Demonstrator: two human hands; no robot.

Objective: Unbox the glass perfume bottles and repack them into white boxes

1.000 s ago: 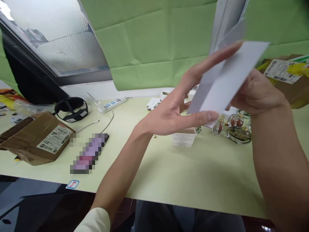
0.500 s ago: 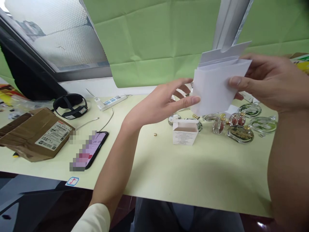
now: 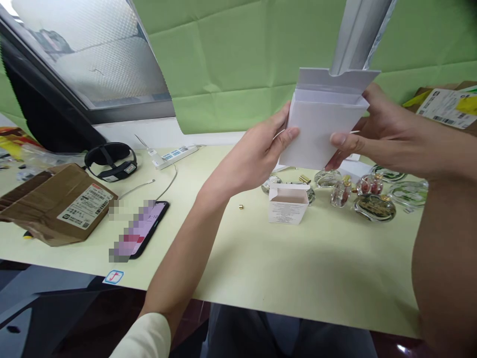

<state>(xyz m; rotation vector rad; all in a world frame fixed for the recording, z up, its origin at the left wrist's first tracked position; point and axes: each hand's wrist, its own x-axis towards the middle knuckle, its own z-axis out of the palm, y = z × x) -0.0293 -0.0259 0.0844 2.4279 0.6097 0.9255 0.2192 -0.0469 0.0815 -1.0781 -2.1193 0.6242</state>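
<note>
Now that the left hand (image 3: 259, 154), less splayed than a moment ago, closes around one edge of the white carton (image 3: 315, 122), both sides are pinched, the right hand (image 3: 391, 129) gripping opposite. Raised above the tabletop (image 3: 298, 278), flap (image 3: 315, 80) upright, the carton seems steadier.

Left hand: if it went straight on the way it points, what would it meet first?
The raised white carton: the left hand is against its left side. Beyond that, perhaps the green cloth, though depth is unclear.
</note>
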